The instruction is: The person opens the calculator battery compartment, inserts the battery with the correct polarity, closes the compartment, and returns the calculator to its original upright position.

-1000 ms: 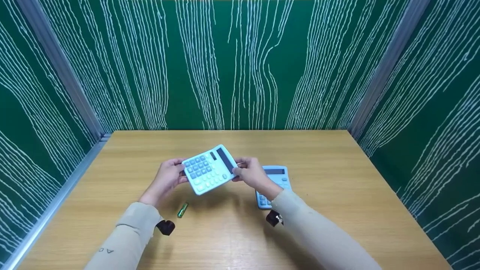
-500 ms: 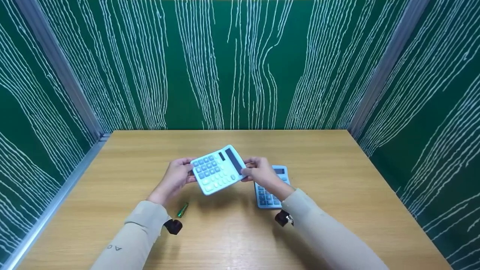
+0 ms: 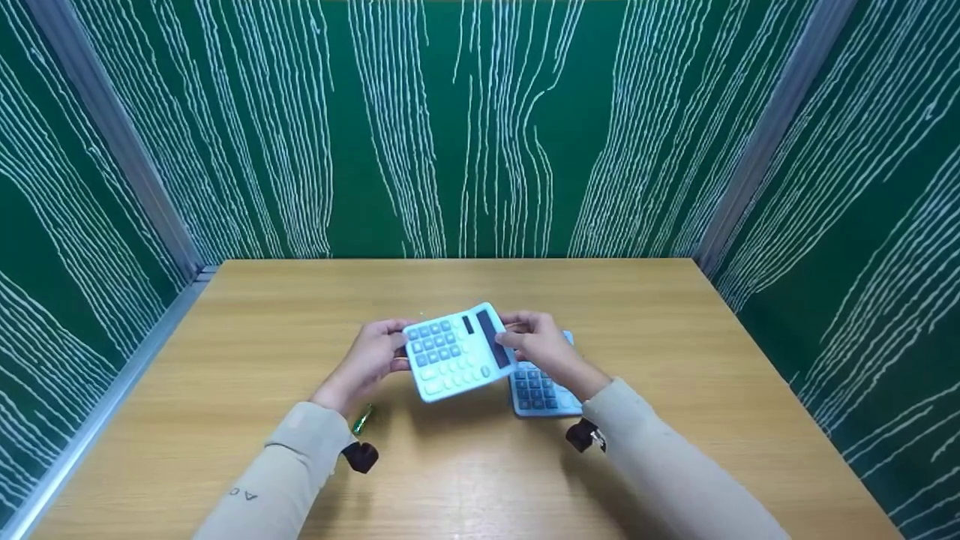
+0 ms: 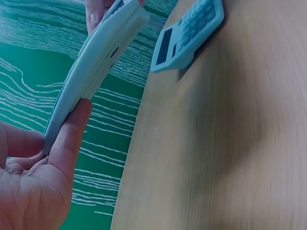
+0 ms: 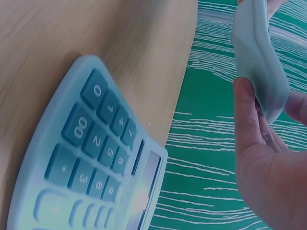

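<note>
Light-blue desktop calculator (image 3: 448, 367) gripped above counter (image 3: 457, 480): left hand (image 3: 373, 350) at 9 o'clock, right hand (image 3: 541, 343) at 3. Second calculator (image 3: 537, 391) at 4, green battery (image 3: 363, 419) at 8.

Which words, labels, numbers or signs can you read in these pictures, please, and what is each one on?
"7", "8", "9": top row of number keys, lying calculator.
"4", "5", "6": row below, same calculator.
"1", "2", "3": next row.
"0", "00" and a dot: bottom row.
"+", faint: large key beside them.
Too small or blurred to read: held calculator, battery, left sleeve.
</note>
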